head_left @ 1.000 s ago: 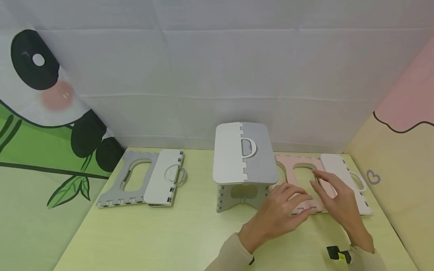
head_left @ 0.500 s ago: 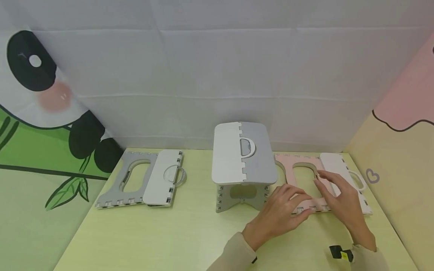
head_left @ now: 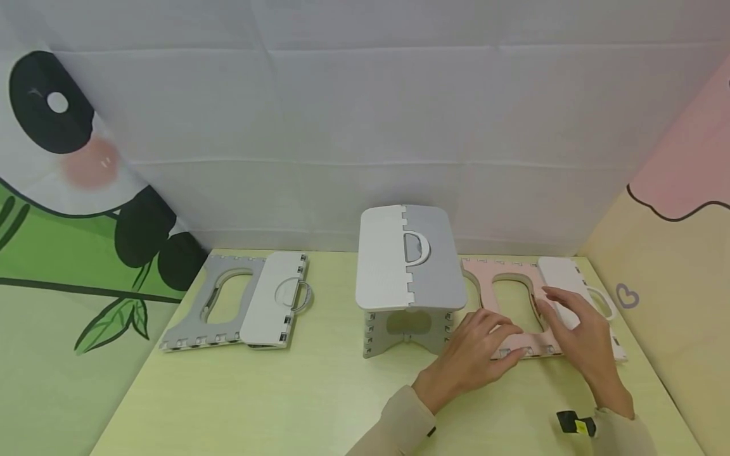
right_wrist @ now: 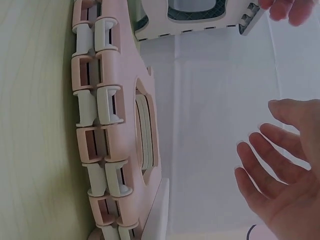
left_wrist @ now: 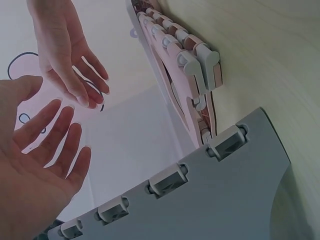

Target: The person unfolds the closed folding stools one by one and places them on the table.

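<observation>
A folded pink-and-white step stool [head_left: 486, 273] lies flat at the right of the table. My right hand [head_left: 582, 329] hovers over its right part with fingers loosely bent, holding nothing. To its left, my left hand [head_left: 473, 356] is held above the pink stool's near left part, by the unfolded grey-and-white step stool [head_left: 436, 278] standing upright. In the left wrist view, the left hand [left_wrist: 37, 165] has spread, relaxed fingers apart from the stools. The right wrist view shows the right hand [right_wrist: 280, 165] likewise clear of the pink stool's hinged edge [right_wrist: 107, 145].
A folded grey-and-white step stool [head_left: 265, 304] lies flat at the left of the pale yellow table [head_left: 228, 405]. A grey-white cloth [head_left: 371, 114] hangs behind. Printed panels flank both sides, including a beige-and-pink one [head_left: 673, 304] close at right.
My right hand has shifted slightly to the right above the pink stool. The left hand has barely moved. All three stools stay in place, and the head view has turned a little.
</observation>
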`<state>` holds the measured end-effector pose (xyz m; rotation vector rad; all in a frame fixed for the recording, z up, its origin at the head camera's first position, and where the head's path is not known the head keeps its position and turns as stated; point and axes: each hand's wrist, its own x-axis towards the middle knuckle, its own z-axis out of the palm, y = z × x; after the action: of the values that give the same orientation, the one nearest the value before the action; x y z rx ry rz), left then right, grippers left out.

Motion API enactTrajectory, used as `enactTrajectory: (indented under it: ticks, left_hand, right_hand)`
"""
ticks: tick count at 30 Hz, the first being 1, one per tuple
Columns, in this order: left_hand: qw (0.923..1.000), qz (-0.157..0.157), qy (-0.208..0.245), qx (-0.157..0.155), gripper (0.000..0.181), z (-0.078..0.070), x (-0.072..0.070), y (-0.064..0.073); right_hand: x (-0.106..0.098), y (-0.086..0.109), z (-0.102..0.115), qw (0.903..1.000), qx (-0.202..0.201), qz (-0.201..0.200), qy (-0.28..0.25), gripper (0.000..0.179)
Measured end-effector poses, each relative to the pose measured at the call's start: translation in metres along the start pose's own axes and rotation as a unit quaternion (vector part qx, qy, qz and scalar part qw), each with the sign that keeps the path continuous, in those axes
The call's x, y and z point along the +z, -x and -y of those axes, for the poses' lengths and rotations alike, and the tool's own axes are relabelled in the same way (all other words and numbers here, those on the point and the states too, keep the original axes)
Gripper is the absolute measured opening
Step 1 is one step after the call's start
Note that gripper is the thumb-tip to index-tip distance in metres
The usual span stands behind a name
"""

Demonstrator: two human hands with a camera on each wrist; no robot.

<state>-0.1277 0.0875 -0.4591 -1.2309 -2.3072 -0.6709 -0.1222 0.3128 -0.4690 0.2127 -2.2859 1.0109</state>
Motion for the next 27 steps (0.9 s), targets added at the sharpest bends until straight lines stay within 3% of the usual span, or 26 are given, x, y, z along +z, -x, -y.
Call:
enactTrajectory:
  ticks: [8,22,27]
  left_hand:
    - [0.9996,0.011,-0.024,0.004,0.028,0.002,0.01,-0.003]
    - [0.9977,0.029,-0.06,0.011,0.028,0.0,0.023,-0.008]
    - [0.9967,0.032,-0.074,0.009,0.029,-0.001,0.028,-0.009]
  right_hand:
    - [-0.001,0.0,-0.009,0.9998,0.015,-0.011,0.006,0.032]
    - [-0.01,0.0,-0.016,0.9949,0.089,-0.005,0.048,0.031]
    - [-0.011,0.0,-0.022,0.9946,0.09,-0.016,0.05,0.03]
